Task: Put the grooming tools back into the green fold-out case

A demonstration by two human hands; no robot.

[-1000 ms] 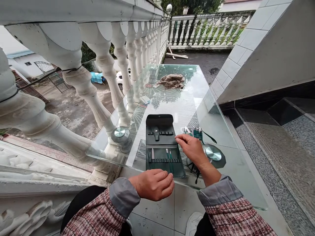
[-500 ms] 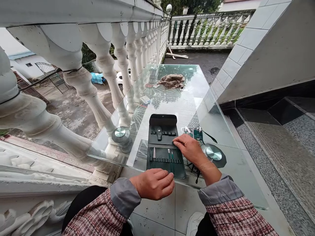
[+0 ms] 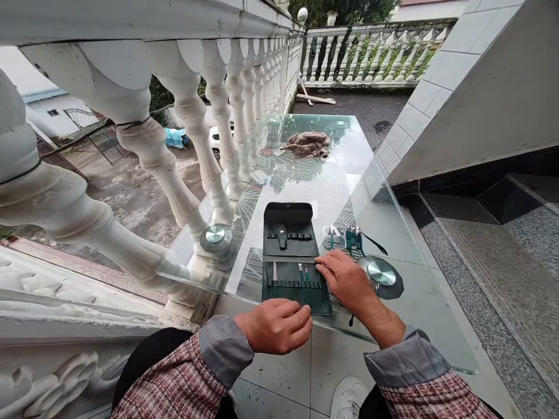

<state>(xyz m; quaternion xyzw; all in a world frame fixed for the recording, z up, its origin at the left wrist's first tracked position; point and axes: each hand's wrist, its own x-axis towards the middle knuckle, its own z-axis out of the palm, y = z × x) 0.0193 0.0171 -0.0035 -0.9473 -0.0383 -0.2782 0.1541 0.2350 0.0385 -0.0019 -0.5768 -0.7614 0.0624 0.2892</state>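
Observation:
A dark manicure case (image 3: 290,256) lies unfolded on the glass table, with elastic loops across both halves. Slim metal tools (image 3: 303,272) with green handles stand in the loops of its near half; a small strapped pouch (image 3: 282,237) sits in the far half. My left hand (image 3: 277,327) is closed at the case's near edge, fingertips pinched by a green handle; what they hold is hidden. At the case's right edge, my right hand (image 3: 349,282) is closed in a pinch, and anything between its fingertips is too small to make out.
Nail clippers (image 3: 353,237) and green-handled scissors (image 3: 331,237) lie right of the case. A crumpled brown cloth (image 3: 307,144) and a small card (image 3: 259,177) are farther back on the glass table (image 3: 393,302). White balusters (image 3: 187,122) run along the left; steps rise on the right.
My right hand has moved down and to the right along the case's right side. My left hand has stayed at nearly the same place.

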